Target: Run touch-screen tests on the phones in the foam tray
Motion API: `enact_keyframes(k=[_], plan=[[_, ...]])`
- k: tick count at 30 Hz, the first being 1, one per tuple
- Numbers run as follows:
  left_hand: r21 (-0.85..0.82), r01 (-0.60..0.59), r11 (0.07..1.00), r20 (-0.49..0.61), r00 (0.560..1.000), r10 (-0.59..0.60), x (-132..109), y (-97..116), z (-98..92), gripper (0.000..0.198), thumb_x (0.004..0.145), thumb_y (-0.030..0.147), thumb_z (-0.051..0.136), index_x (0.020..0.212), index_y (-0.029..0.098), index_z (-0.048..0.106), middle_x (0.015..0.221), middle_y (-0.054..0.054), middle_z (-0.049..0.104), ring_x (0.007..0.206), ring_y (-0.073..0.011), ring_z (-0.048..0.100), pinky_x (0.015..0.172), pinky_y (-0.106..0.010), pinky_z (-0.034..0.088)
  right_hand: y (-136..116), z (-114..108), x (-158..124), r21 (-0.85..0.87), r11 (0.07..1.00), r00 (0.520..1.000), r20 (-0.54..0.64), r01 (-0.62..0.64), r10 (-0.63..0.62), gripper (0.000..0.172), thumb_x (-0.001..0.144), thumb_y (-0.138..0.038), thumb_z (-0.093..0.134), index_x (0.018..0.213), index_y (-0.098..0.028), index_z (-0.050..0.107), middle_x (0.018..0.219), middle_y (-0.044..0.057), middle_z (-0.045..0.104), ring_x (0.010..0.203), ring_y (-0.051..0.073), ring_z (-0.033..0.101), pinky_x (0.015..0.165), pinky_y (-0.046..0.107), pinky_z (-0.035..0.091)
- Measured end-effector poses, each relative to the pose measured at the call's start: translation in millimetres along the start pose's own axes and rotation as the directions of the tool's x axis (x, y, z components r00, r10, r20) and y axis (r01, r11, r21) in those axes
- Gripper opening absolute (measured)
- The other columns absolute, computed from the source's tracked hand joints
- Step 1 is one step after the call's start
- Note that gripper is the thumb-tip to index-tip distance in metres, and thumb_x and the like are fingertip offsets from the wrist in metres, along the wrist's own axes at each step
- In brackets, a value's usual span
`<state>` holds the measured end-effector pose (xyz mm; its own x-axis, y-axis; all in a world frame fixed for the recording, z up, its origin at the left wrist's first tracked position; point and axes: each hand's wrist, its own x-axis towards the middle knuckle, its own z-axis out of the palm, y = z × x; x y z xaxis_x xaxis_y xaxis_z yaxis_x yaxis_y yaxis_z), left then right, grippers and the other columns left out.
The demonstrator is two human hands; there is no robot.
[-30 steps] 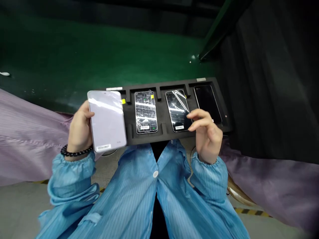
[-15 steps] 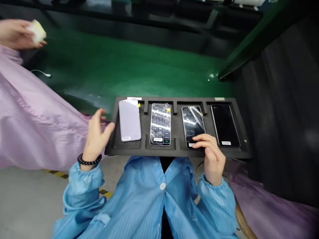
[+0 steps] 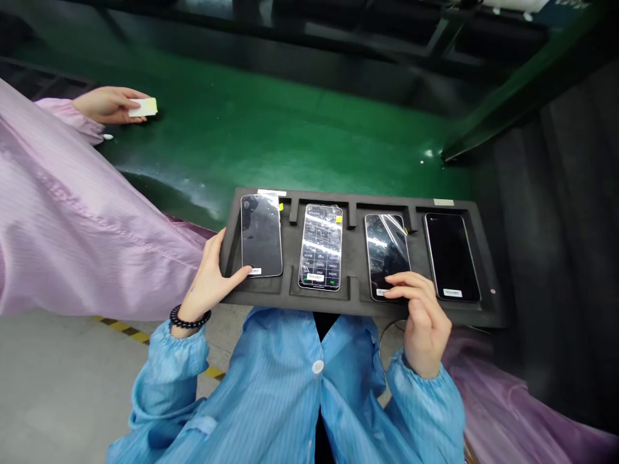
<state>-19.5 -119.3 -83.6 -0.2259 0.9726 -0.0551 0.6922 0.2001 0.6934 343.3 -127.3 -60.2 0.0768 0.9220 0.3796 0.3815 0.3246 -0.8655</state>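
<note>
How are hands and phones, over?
Left hand at tray edge, thumb at leftmost phone. Right hand over third phone. Second phone, fourth phone also in tray. Co-worker's hand apart, off left.

This looks like a factory. I see phones (image 3: pixel 320 258) in a tray (image 3: pixel 355 261), work coats (image 3: pixel 275 386) and stripy floor tape (image 3: pixel 123 329).

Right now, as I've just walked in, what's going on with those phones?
Four phones sit in a row in a black tray. The person's left hand is at the tray's left end, thumb at the lower corner of the leftmost phone. The right hand is over the lower end of the third phone. The second phone shows a grid. A co-worker's hand holds something small, white and yellow.
</note>
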Motion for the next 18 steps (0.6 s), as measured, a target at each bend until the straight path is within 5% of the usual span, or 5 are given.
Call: enact_keyframes(k=[18], plan=[[0.044,-0.079,0.996,-0.008,0.997,0.079,-0.3,-6.1,2.3,0.091,0.076,0.053,0.071,0.151,0.019,0.033,0.148,-0.015,0.043,0.144,-0.0331,0.038,0.121,-0.055,0.036,0.6,-1.8,1.0,-0.057,0.998,0.998,0.067,0.011,-0.007,0.031,0.101,-0.021,0.045,0.087,-0.025,0.072,0.102,0.002,0.071,0.107,0.022,0.058,0.097,0.041,0.042]])
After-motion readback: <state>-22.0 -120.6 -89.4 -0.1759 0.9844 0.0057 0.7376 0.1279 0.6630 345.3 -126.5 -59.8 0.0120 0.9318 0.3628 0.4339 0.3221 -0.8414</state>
